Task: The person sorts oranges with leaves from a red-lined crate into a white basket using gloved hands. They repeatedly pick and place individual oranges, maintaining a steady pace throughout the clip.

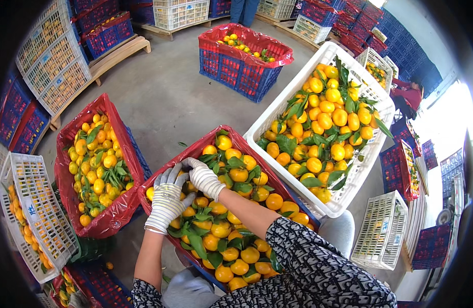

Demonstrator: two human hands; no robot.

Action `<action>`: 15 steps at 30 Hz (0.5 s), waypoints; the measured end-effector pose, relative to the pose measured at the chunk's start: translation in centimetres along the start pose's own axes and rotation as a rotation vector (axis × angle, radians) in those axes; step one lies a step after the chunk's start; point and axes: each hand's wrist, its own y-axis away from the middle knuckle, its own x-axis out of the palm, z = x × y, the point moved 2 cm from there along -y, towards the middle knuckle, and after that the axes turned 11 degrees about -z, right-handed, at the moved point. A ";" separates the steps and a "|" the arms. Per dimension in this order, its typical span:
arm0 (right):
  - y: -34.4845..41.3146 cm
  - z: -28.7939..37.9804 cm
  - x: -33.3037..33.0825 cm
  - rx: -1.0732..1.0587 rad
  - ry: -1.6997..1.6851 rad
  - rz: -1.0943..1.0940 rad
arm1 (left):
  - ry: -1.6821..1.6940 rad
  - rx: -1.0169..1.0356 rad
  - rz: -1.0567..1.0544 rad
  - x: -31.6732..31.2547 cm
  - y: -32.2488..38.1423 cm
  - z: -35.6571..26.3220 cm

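Before me is a blue plastic crate with a red film liner (277,169), filled with mandarins (221,230) bearing green leaves. At its far left corner my left hand (167,198), in a white striped knit glove, lies palm down over the fruit, thumb spread to the right. My right hand (205,178), gloved alike, bends inward beside it near the lined rim, its fingertips close to the left fingers. What lies under both hands is hidden, so I cannot tell whether either grips a fruit. A white plastic crate (255,133) of leafy mandarins adjoins at the right, tilted.
Another red-lined crate (117,111) of mandarins stands left, near a tilted white crate (36,208). A partly filled blue crate (240,79) sits ahead on the concrete floor (171,84). Stacked crates on wooden pallets (119,54) line the back. A seated person (407,94) is far right.
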 end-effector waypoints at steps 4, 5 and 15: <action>0.6 0.2 -0.1 -0.059 0.106 -0.088 | -0.056 -0.060 0.066 1.3 0.2 0.2; 0.7 0.0 -0.4 0.024 -0.001 -0.104 | -0.078 -0.050 0.081 1.2 -0.2 0.0; -0.9 6.3 -3.9 -0.582 0.971 0.103 | -0.134 -0.050 0.094 1.1 0.7 0.1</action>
